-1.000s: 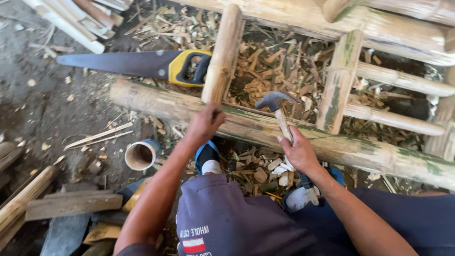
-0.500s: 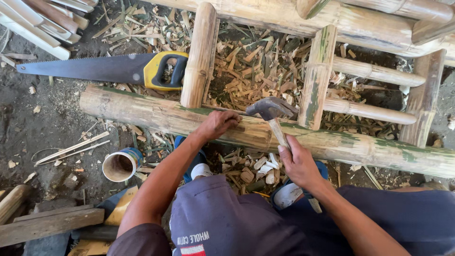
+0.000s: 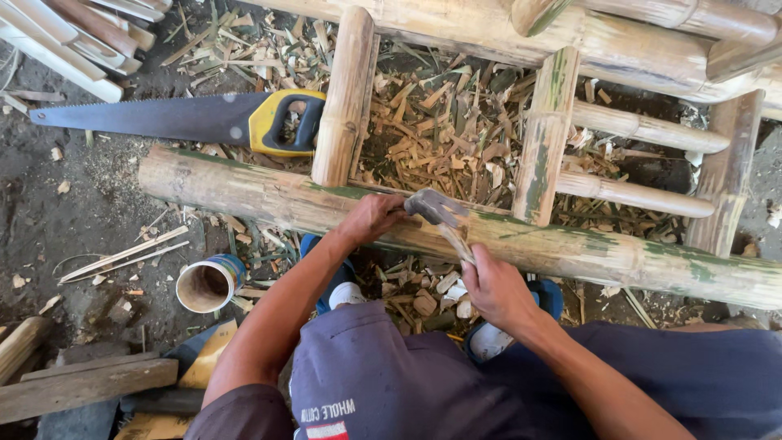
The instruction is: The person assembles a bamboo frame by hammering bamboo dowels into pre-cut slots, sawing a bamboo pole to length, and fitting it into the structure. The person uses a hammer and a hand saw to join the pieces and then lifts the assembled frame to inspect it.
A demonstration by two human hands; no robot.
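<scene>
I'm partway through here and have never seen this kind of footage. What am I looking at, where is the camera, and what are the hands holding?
There is no machine: a person works with bare hands, filmed by a camera on their head looking down. The right hand grips a hammer by its handle, its head at the long bamboo pole of a bamboo frame. The left hand rests on that pole beside the hammer head. On the dirt ground lie bamboo shavings, a handsaw with a yellow-and-black handle, and an open can.

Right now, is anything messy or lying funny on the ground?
Yes. Bamboo shavings are scattered all over the dirt inside the bamboo frame, and a handsaw lies flat on the ground with its handle against a post.
</scene>
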